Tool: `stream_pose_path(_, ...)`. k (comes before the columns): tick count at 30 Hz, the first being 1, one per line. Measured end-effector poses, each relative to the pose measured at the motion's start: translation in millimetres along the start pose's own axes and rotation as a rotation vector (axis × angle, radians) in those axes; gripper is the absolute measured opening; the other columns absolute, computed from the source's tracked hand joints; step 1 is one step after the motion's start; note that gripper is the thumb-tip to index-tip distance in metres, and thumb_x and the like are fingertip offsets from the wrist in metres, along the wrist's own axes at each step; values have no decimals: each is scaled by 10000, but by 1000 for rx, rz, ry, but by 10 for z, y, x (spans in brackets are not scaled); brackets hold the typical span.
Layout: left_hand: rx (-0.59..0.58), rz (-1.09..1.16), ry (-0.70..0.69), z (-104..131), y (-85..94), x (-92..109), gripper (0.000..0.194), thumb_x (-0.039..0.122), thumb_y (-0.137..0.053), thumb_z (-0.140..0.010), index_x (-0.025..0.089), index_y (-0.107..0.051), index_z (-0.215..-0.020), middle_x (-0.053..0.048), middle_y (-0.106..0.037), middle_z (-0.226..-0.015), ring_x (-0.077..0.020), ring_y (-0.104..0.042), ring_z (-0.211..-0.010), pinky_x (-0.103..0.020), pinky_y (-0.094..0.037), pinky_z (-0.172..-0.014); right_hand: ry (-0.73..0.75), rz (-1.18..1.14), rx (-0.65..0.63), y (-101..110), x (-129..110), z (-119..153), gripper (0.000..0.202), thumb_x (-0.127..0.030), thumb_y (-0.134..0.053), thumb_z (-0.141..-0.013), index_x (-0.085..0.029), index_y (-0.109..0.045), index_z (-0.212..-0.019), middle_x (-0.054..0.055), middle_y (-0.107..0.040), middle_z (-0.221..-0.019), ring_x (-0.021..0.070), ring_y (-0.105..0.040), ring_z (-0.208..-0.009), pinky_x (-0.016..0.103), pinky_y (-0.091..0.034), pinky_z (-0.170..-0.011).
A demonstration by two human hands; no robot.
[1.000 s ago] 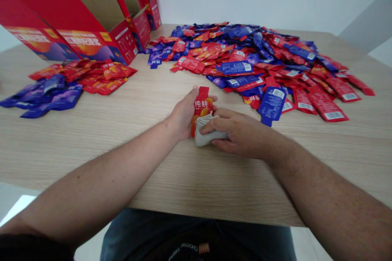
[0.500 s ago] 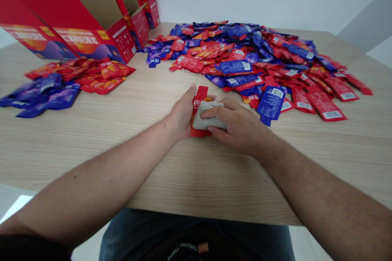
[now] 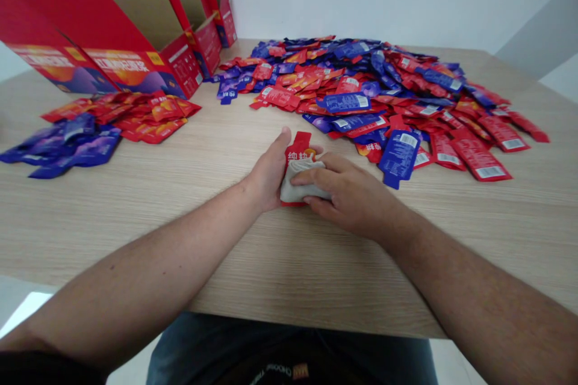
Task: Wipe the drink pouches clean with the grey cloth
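A red sachet (image 3: 298, 144) with white lettering lies in my left hand (image 3: 269, 175), its narrow spout end pointing away from me. My left thumb runs along the sachet's left edge, and fingertips show at its far right side. Closed around a folded light grey cloth (image 3: 300, 183), my right hand (image 3: 345, 189) presses it on the sachet's front. The cloth covers the lower and middle part of the sachet. Both hands are just above the middle of the table.
A large heap of red and blue sachets (image 3: 347, 84) spreads across the back right. At left lie a red pile (image 3: 149, 120) and a blue pile (image 3: 67, 144) of sachets. Behind them stand open red cardboard boxes (image 3: 121, 66) on the wooden table (image 3: 217, 240).
The cloth in my right hand has slid slightly toward me and left over the sachet, baring more lettering. My left hand still holds the sachet.
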State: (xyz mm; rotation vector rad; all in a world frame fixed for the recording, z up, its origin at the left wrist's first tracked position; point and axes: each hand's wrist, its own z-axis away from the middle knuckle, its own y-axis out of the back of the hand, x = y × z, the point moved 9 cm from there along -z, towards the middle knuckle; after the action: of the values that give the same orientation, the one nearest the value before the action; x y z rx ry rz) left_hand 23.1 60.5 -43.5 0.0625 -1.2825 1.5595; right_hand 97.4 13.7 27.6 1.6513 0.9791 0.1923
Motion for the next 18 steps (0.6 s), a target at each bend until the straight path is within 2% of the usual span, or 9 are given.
stream_pose_path(3,-69,24,11,-14,-49,-14,757,691,-236,-1089,154,-770,-1090,-116,-790,-811,-254,-762,-695,-356,-606,-645,-75,19,83,85,61,3,359,-189,-706,-926,-243,-773,-1275,124,-698,-1188,291,-676,-1082,433,-576,-959)
stream_pose_path(7,3,2,-2,-23,25,-8,721,682,-301,-1088,139,-774,-1082,-112,-784,-789,-232,-752,-659,-334,-605,-647,38,-10,-22,-10,-48,2,339,-189,-700,-933,-251,-780,-1257,119,-702,-1170,288,-681,-1096,429,-572,-979)
stream_pose_path(8,2,1,4,-21,18,-17,724,677,-298,-1091,133,-775,-1091,-121,-790,-806,-236,-762,-678,-333,-608,-659,37,-4,-16,-6,-37,3,340,-195,-694,-940,-255,-777,-1264,119,-701,-1172,293,-680,-1107,434,-569,-986)
stream_pose_path(13,-15,35,-38,-10,-61,-17,654,601,-295,-1128,142,-757,-1179,-124,-813,-861,-214,-781,-693,-283,-598,-636,-151,59,183,177,209,23,375,-241,-677,-951,-234,-751,-1318,129,-674,-1139,318,-667,-1062,479,-562,-957)
stream_pose_path(18,-35,-16,-36,-11,-100,-39,682,586,-252,-1136,133,-754,-1223,-120,-799,-808,-200,-744,-597,-258,-545,-526,-99,40,182,174,175,16,364,-239,-650,-962,-232,-749,-1312,135,-675,-1164,317,-660,-1072,472,-560,-953)
